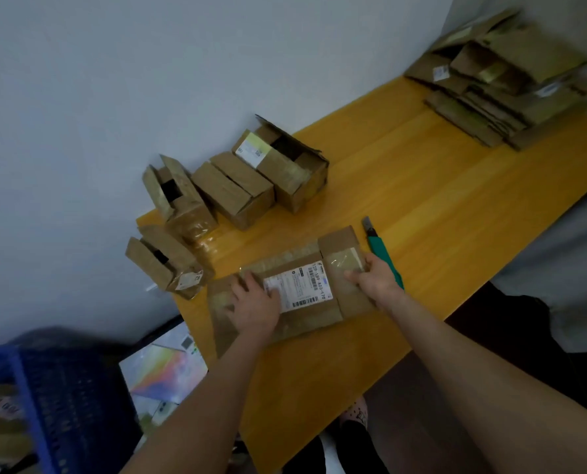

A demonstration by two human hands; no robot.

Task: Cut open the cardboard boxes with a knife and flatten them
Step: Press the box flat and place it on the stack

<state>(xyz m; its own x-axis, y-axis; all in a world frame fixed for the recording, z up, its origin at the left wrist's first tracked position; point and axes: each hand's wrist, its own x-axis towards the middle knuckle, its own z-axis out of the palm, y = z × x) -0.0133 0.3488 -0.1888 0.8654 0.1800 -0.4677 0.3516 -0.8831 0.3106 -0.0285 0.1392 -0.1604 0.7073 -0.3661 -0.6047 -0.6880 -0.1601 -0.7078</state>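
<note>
I look down on a flattened box [305,323] at the near edge of a table [422,186], with both hands on top of it, apart. The left hand [256,307] presses its left half, palm down, fingers spread. The right hand [376,273] lies on its right flap, fingers fairly straight across a patch of clear tape. A knife [382,249] with a green handle lies on the table just beside the right hand, its near end hidden behind it.

The box is brown cardboard, glossy with tape, and carries a white label [300,285] with a barcode between the two hands.

The table is yellow wood, set against a pale grey wall [148,63]. Four boxes [234,189], some with open flaps, stand at the far left by the wall. A stack [497,80] of flattened cardboard sits at the far right. A blue crate [45,388] is on the floor to the left.
</note>
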